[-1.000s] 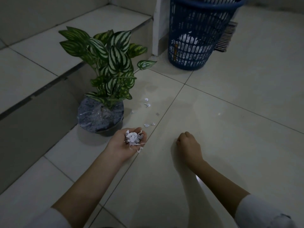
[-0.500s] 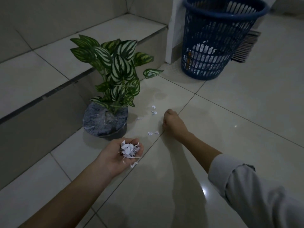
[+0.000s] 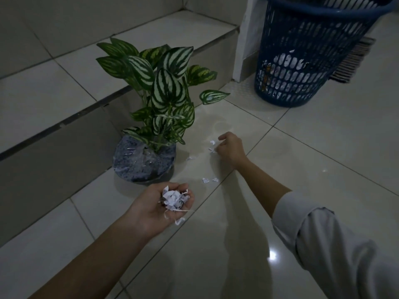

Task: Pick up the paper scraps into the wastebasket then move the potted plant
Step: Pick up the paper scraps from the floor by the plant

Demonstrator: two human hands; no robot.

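Head view: the left hand (image 3: 159,206) cups a wad of scraps (image 3: 173,198), fingers curled loosely around it. Farther out, the right hand (image 3: 230,147) pinches a scrap (image 3: 212,149) off the floor (image 3: 302,169), beside the plant (image 3: 157,104). The basket (image 3: 306,50) stands beyond.

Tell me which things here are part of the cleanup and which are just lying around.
Part of the job:
scraps in the left hand
loose scraps on the floor, by the right hand
wastebasket
plant

Just there:
step
striped mat behind the wastebasket
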